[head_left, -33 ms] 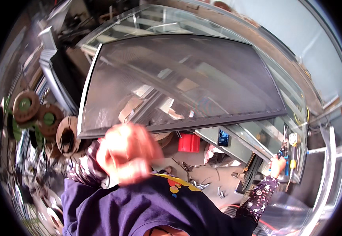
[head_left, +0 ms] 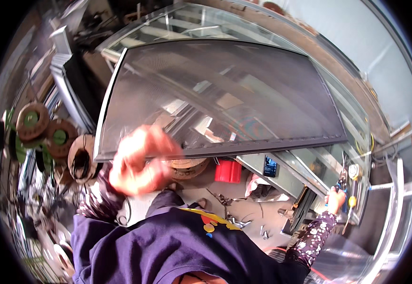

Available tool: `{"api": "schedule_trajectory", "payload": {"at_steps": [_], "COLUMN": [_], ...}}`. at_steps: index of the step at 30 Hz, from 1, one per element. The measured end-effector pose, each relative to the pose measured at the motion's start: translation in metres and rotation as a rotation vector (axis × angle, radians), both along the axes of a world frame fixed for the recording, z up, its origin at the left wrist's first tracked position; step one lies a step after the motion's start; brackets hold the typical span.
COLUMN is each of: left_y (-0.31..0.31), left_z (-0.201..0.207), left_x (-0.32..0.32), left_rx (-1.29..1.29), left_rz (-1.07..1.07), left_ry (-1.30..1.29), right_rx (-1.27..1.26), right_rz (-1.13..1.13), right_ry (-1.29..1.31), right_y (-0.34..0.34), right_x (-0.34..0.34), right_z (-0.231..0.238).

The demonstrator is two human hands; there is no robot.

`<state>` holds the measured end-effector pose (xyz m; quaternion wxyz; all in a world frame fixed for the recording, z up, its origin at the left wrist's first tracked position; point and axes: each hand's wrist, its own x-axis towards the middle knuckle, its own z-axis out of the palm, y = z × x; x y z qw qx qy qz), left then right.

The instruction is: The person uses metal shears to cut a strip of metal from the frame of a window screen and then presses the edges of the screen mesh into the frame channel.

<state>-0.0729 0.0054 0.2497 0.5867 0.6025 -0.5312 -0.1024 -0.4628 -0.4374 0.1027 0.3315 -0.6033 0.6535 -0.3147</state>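
Keeping the mesh screen [head_left: 263, 90] steady on the glass panes [head_left: 326, 155] is advised; the left hand [head_left: 142, 161] is blurred at its near edge, the right hand [head_left: 335, 199] is set at blue-handled tools [head_left: 342, 182]; neither grip can be told.

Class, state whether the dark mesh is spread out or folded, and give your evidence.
Spread out: the dark mesh stretches across its frame, and shapes beneath show through it.

Left hand [head_left: 142, 163] blurred, its grip unclear, part of the mesh panel [head_left: 263, 85] hidden behind.
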Motion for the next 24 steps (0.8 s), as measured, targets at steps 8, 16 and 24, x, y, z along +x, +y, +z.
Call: {"api": "schedule_trajectory", "payload": {"at_steps": [8,16,24], "left_y": [0.174,0.193,0.217], "left_z": [-0.108,-0.168,-0.186], "left_x": [0.176,0.211,0.184], "left_rx": [0.347,0.479,0.289], "left_rz": [0.965,0.569,0.468], "left_ry": [0.386,1.288,1.278], "right_rx": [-0.217,-0.542,-0.05], "right_rz": [0.094,0.378,0.323], "right_ry": [0.766,0.177,-0.483], "right_y": [-0.043,0.134,0.193], "right_x": [0.008,0.136,0.237], "right_z": [-0.002,-0.008,-0.047]}}
